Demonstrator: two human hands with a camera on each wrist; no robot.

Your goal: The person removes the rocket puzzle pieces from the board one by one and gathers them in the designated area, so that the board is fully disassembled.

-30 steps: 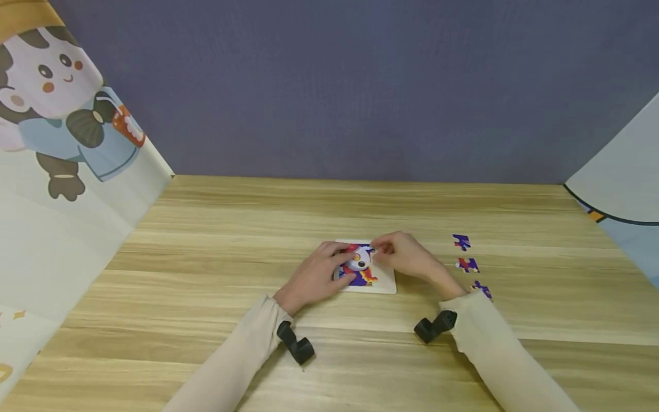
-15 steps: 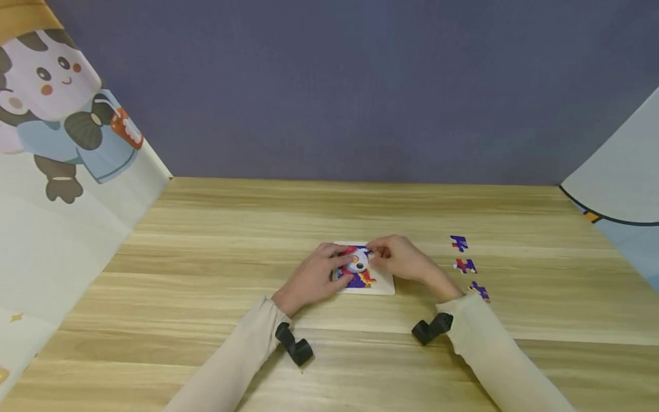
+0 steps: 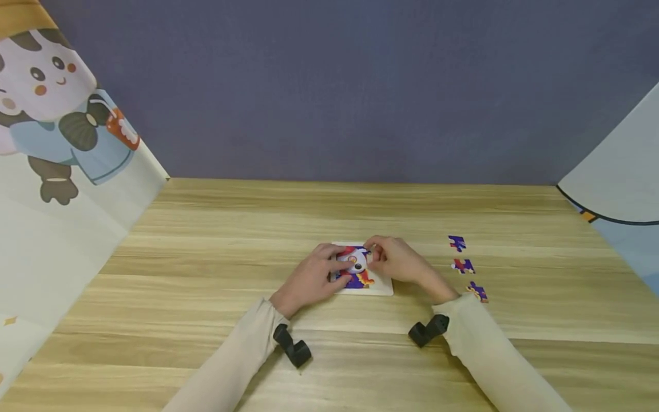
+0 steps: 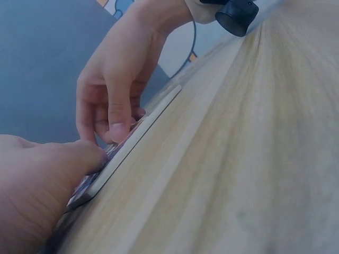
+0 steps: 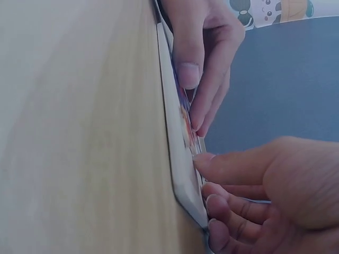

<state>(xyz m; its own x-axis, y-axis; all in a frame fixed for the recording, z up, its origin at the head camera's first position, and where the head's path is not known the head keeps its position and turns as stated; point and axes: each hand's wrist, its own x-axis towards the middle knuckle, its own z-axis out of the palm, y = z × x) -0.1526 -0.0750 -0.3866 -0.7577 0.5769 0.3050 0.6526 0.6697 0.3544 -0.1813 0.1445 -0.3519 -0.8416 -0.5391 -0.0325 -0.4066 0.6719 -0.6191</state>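
Observation:
In the head view, a white puzzle board (image 3: pixel 381 286) bears a partly assembled jigsaw picture (image 3: pixel 355 280) of a white round-eyed figure on purple and red. My left hand (image 3: pixel 309 278) rests on the picture's left part, fingers spread and thumb low. At its upper right edge my right hand (image 3: pixel 404 262) has thumb and index finger bent together around a small puzzle piece, mostly hidden by the fingers. Both hands meet low over the board in the right wrist view, where the right thumb (image 5: pixel 217 165) touches the picture's edge.
Three loose puzzle pieces lie in a column right of the board: a top piece (image 3: pixel 457 243), a middle one (image 3: pixel 463 266) and a lower one (image 3: pixel 477 292). The wooden table (image 3: pixel 231 217) ends at a dark blue backdrop (image 3: pixel 360 91).
The right thumb and index finger have shifted slightly at the picture's upper right edge. My left hand stays on the picture. The whole head view has drifted a little.

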